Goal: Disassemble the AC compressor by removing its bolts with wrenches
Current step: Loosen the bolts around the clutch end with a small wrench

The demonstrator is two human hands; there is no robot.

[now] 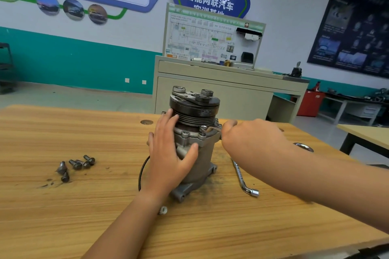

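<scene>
The AC compressor stands upright on the wooden table, its black pulley on top. My left hand wraps around the left side of its grey body, fingers spread and thumb across the front. My right hand grips a thin L-shaped hex key whose short end sits in a bolt on the flange at the compressor's right. Two more bolts show on the flange front.
Several removed bolts lie loose on the table to the left. An L-shaped socket wrench lies right of the compressor. A black cable loops behind my left wrist. A white plug lies near the front. A grey cabinet stands behind.
</scene>
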